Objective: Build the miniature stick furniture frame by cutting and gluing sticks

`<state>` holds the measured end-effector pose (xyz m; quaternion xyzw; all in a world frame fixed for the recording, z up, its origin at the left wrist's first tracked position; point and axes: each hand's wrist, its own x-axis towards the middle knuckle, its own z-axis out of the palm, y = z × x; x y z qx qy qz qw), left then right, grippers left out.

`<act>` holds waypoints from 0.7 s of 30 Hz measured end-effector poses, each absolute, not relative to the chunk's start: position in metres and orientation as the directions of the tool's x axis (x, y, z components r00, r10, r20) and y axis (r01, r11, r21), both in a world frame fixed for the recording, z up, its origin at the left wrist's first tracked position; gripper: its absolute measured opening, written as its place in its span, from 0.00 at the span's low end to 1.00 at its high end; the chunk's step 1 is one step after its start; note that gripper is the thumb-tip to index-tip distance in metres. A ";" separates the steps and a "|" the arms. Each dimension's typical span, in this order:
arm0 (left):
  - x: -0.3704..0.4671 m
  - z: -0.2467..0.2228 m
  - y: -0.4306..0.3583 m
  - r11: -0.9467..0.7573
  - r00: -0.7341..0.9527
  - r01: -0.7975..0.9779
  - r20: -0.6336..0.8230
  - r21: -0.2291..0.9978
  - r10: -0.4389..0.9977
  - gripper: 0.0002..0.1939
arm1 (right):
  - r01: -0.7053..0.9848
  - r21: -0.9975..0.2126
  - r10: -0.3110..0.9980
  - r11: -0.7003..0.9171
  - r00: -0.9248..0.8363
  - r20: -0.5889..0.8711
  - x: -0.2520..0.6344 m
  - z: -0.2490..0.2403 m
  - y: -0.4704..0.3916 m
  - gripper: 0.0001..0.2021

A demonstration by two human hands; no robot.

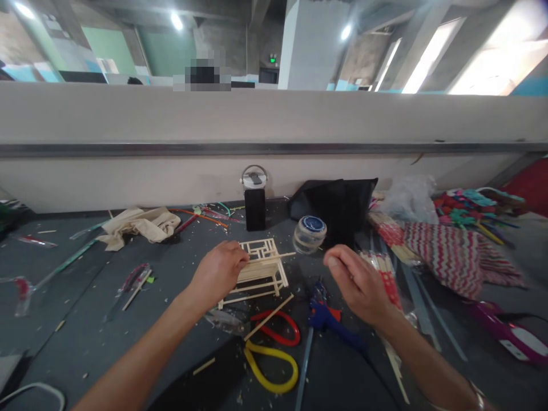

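Observation:
My left hand (219, 269) is closed in a pinch on a thin wooden stick (278, 258), which points right across a small frame of pale sticks (274, 279). My right hand (357, 282) hovers to the right of the frame, fingers curled together; whatever they hold, if anything, is hidden. Just below the frame lie scissors with a red loop and a yellow loop (295, 374), a loose stick (269, 317) resting across them. A blue glue gun (331, 328) lies between the scissors and my right forearm. A clear jar with a blue lid (310, 233) stands behind the hands.
A black phone (256, 210) leans on a bottle (254, 178) by the partition. Beige cloth (139, 227) and plastic scraps lie left. Right are a black bag (334, 200), packs of sticks (387, 279), striped knitting (454, 254) and a purple device (511, 334).

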<state>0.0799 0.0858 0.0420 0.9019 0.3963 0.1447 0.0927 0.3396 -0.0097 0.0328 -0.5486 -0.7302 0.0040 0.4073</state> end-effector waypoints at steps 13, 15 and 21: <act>0.077 0.040 0.086 -0.679 0.644 0.668 0.219 0.305 0.733 0.11 | 0.982 -0.143 0.966 0.120 -0.082 0.246 0.365 -0.057 -0.077 0.23; 0.077 0.039 0.086 -0.678 0.643 0.663 0.222 0.316 0.733 0.11 | 0.980 -0.174 0.969 0.096 -0.052 0.241 0.364 -0.067 -0.079 0.22; 0.078 0.036 0.083 -0.660 0.615 0.666 0.243 0.348 0.750 0.12 | 0.905 -0.414 0.961 0.094 0.027 0.276 0.365 -0.064 -0.079 0.11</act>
